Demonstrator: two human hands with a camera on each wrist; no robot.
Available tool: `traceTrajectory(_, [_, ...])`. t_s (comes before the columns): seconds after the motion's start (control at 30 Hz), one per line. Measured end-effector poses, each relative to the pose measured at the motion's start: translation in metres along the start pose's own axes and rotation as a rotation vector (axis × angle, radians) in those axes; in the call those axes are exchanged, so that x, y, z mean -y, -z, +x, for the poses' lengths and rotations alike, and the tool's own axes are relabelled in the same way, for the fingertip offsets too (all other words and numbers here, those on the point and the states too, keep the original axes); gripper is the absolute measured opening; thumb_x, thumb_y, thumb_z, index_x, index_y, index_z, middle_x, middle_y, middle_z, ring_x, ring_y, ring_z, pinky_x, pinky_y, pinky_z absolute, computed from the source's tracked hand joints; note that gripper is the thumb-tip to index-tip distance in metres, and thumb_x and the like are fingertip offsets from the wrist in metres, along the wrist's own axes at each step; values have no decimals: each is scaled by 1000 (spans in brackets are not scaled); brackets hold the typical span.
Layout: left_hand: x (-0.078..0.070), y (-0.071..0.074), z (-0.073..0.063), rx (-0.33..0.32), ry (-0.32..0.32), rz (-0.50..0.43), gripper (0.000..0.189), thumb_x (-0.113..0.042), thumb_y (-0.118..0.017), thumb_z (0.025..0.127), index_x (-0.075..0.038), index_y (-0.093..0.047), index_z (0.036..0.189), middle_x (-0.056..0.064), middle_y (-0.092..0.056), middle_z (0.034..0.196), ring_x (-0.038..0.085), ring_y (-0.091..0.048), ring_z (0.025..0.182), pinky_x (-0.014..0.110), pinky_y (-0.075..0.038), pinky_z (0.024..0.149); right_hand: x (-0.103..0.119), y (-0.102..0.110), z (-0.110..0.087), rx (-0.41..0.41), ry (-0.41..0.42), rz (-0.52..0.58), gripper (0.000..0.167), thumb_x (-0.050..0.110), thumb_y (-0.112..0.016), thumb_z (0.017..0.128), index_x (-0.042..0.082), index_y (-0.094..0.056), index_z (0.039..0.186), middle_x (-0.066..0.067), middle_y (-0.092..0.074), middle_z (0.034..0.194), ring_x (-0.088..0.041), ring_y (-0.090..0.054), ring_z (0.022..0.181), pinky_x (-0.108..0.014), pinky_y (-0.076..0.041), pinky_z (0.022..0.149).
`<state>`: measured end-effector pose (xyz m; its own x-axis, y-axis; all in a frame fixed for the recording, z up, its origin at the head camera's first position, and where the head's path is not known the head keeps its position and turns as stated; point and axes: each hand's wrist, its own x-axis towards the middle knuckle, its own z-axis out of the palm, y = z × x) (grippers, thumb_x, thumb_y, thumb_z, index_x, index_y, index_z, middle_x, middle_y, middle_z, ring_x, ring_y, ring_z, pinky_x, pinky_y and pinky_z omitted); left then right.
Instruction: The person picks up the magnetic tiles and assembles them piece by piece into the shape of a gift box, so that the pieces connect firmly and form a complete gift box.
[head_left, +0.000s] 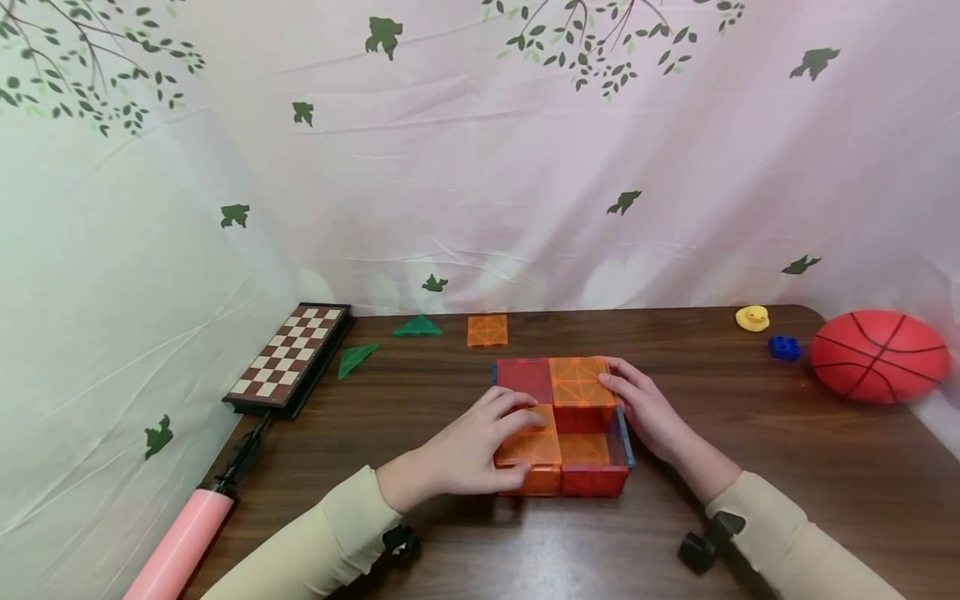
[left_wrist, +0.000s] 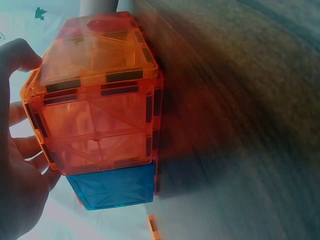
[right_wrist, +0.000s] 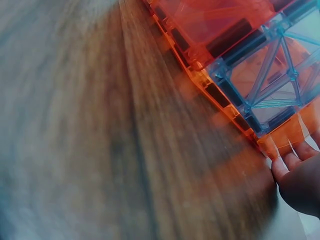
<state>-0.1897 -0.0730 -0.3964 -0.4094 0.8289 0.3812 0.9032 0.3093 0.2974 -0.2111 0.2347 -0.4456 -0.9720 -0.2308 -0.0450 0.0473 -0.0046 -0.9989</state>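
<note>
A low box of see-through magnetic tiles (head_left: 596, 482), in red, orange and blue, stands on the brown table. Its front right cell has no top, and an orange floor shows inside. My left hand (head_left: 480, 442) holds the front left cube, thumb at the front edge and bent fingers over the orange top tile (head_left: 531, 446). At the back right corner, my right hand (head_left: 651, 408) grips the cube under another orange tile (head_left: 581, 382), thumb on top. Blue tiles (right_wrist: 265, 80) form part of the right side. In the left wrist view, the box's front (left_wrist: 95, 130) fills the left half.
Behind the box lie a loose orange square tile (head_left: 487, 331) and two green triangle tiles (head_left: 417, 326). A chessboard (head_left: 288, 354) and a pink pump (head_left: 183, 542) are at the left. At the right sit a yellow duck (head_left: 752, 317), a blue brick (head_left: 784, 348) and a red ball (head_left: 879, 357).
</note>
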Motion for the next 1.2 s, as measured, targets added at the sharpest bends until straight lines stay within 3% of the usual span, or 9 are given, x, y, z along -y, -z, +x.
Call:
traceTrajectory(0.4, [4, -6, -3, -4, 8, -68, 43, -28, -69, 91, -15, -62, 132, 7, -51, 143, 19, -41, 129, 33, -41, 106, 2, 1, -1, 1, 1, -21, 58, 37, -50, 108, 1, -36, 151, -17, -50, 139, -13, -61, 113, -25, -51, 95])
traceTrajectory(0.7, [3, -7, -1, 12, 10, -105, 44, -29, -65, 96, -17, -59, 138, 6, -47, 148, 20, -38, 132, 36, -40, 108, 1, 1, -1, -2, 16, 41, 54, 32, -53, 108, 0, -37, 149, -7, -56, 132, -11, -61, 111, -27, -52, 93])
traceTrajectory(0.93, [7, -3, -4, 10, 32, -134, 47, -32, -62, 100, -13, -56, 143, 8, -45, 151, 20, -35, 139, 39, -36, 113, 0, 1, -2, -1, 15, 33, 55, 32, -52, 108, 0, -37, 149, -7, -55, 132, -11, -61, 111, -26, -52, 93])
traceTrajectory(1.03, [19, 3, -3, -70, 101, -159, 46, -29, -60, 101, -9, -55, 143, 10, -47, 150, 22, -37, 140, 45, -34, 114, 0, 0, -1, 1, 8, 26, 56, 34, -52, 108, 0, -36, 150, -10, -54, 134, -11, -61, 112, -26, -52, 94])
traceTrajectory(1.2, [59, 14, 6, -217, 338, -173, 40, -20, -59, 103, -7, -55, 142, 10, -53, 145, 26, -45, 136, 50, -34, 113, 2, 0, -1, -2, -6, 12, 58, 36, -52, 108, 1, -36, 151, -14, -50, 138, -12, -60, 113, -25, -51, 95])
